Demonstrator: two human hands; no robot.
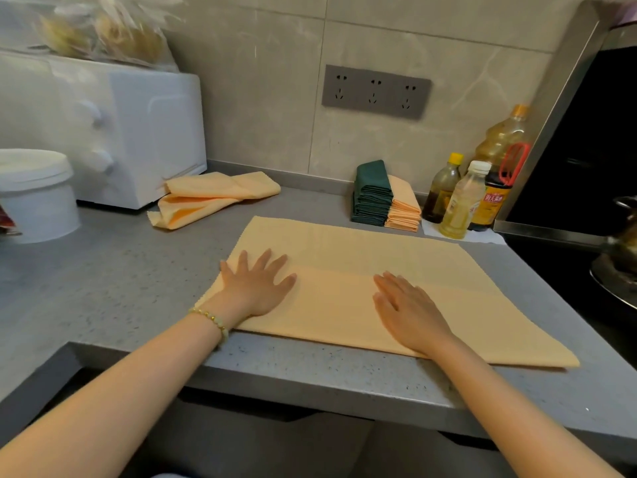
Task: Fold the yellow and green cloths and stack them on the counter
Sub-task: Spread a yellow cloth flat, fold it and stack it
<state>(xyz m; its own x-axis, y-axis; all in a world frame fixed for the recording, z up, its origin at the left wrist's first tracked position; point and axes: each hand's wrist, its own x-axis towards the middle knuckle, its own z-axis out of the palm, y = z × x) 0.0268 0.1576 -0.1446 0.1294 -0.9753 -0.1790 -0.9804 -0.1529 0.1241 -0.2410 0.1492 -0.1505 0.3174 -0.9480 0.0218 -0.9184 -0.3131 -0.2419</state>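
Observation:
A large yellow cloth (396, 260) lies flat on the grey counter (113, 281), folded once so its near half is doubled. My left hand (256, 284) rests palm down with spread fingers on the cloth's left part. My right hand (410, 312) presses flat on its near middle. Neither hand grips anything. Loose, crumpled yellow cloths (210, 198) lie at the back left. Against the back wall stands a stack of folded green cloths (372, 193), with a stack of folded yellow cloths (405, 208) right beside it.
A white appliance (138, 132) and a white lidded bucket (34, 191) stand at the left. Several oil and sauce bottles (475, 194) stand at the back right beside a stove with a pan (617, 270). The counter's front edge runs just below the cloth.

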